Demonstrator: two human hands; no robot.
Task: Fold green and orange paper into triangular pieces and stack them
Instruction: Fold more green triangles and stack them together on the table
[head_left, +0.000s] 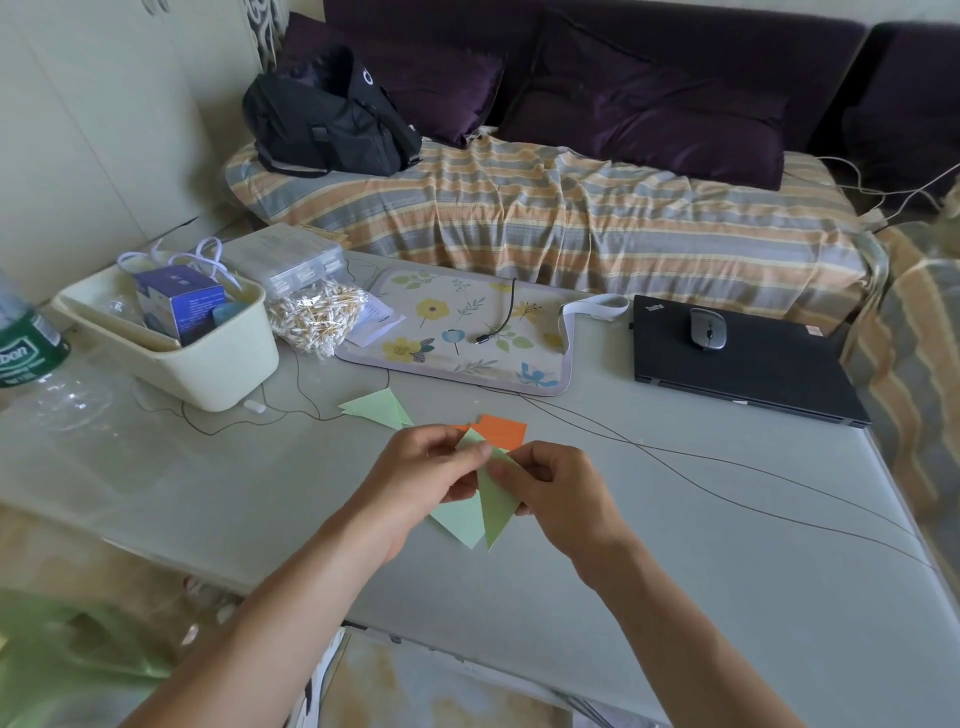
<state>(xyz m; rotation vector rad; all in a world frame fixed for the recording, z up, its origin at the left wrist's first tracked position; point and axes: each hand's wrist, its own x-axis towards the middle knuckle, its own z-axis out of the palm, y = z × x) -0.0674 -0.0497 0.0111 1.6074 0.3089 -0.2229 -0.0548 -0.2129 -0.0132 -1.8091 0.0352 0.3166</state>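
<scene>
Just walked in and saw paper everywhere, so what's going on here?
A person is folding paper at the table. Both the left hand and the right hand pinch a green piece above it. Another green triangle and orange paper lie just beyond.

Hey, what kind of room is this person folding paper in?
Most likely a living room at home: a purple sofa draped with a striped sheet sits behind the table, which holds a closed laptop and household clutter.
</scene>
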